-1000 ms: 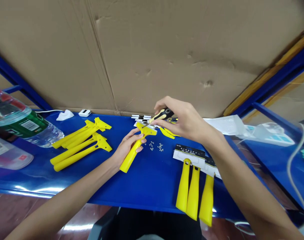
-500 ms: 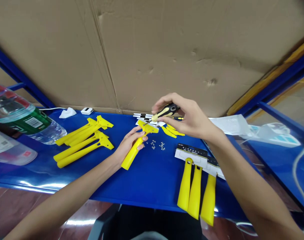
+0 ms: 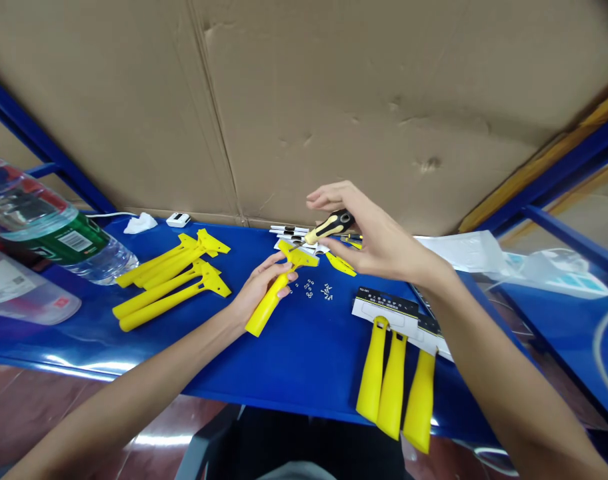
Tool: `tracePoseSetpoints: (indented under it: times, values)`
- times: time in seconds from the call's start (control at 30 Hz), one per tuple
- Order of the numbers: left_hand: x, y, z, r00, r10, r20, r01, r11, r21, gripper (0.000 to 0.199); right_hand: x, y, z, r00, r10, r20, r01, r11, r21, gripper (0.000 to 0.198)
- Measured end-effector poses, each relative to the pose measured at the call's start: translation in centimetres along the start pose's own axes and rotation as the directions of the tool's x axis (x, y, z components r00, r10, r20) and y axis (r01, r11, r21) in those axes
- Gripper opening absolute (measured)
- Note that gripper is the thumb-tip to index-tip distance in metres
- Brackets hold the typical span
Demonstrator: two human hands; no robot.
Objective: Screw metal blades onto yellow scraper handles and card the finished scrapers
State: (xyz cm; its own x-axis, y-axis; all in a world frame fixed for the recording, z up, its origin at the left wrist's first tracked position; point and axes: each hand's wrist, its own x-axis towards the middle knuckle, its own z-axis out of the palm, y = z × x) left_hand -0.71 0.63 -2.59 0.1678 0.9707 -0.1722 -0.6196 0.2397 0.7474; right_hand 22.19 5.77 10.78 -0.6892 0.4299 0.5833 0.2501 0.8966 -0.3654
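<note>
My left hand [image 3: 267,283] is wrapped round the handle of a yellow scraper [image 3: 267,308], its wide head pointing away from me. A black and cream screwdriver [image 3: 329,225] slants down to that head, its tip at the head's middle. My right hand [image 3: 364,233] is round the screwdriver's butt end, the fingers loosened and lifted off the grip, with the thumb below it. Small nuts [image 3: 309,288] and screws [image 3: 327,291] lie on the blue table beyond the scraper. Behind the screwdriver are yellow blade covers [image 3: 341,264], partly hidden by my right hand.
Several yellow scraper handles [image 3: 159,307] lie at the left, near a water bottle [image 3: 69,233] and a clear plastic container [image 3: 29,287]. At the right, scrapers with black-and-white cards [image 3: 387,308] overhang the table's front edge. A cardboard wall [image 3: 309,100] stands behind; plastic packaging [image 3: 459,252] lies at back right.
My right fingers have opened away from the screwdriver's grip. The screwdriver stays at the scraper head, and my left hand keeps its hold. The whole view has shifted slightly.
</note>
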Motion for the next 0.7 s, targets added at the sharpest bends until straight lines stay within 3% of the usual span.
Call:
tracePoseSetpoints:
  times: [0.17, 0.33, 0.5, 0.7]
  values:
    - [-0.09, 0.27, -0.12, 1.0, 0.0, -0.009, 0.0, 0.999, 0.032, 0.055, -0.15, 0.04, -0.05, 0.997, 0.053, -0.063, -0.054, 0.999, -0.008, 0.026]
    - [0.07, 0.23, -0.13, 1.0, 0.014, -0.003, -0.014, 1.0, 0.002, 0.052, -0.12, -0.28, -0.14, 0.999, 0.033, -0.042, -0.031, 0.998, 0.047, 0.057]
    - [-0.06, 0.25, 0.11, 1.0, 0.022, 0.016, -0.023, 0.999, 0.024, 0.049, -0.2, -0.24, -0.13, 0.994, 0.058, -0.091, -0.053, 0.997, 0.055, 0.041]
    - [-0.1, 0.32, 0.17, 0.999, 0.039, 0.017, -0.039, 0.999, 0.002, 0.047, -0.18, -0.62, -0.04, 0.998, 0.038, -0.054, -0.035, 0.998, 0.06, 0.053]
